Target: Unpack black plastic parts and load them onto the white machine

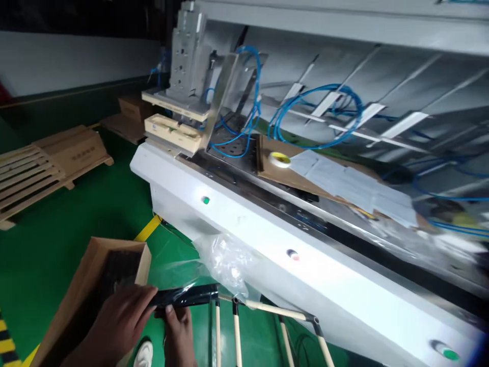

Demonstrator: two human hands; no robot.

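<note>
A long, glossy black part (187,295) lies sideways between my hands, low in the head view. My left hand (120,318) is closed over its left end. From below, my right hand (179,331) grips it with the thumb along the near side. A clear plastic bag (229,262) bunches beyond the part, against the white machine front; whether it still covers the part I cannot tell. Beside my left hand stands an open cardboard box (95,250) with dark pieces inside, partly hidden by that hand.
A frame of cream pipes (237,336) with black joints stands right of my hands. Behind is a white machine (244,219) with buttons, blue hoses (317,145), a tape roll (280,159) and papers (351,183). A wooden pallet (34,171) lies on the green floor, far left.
</note>
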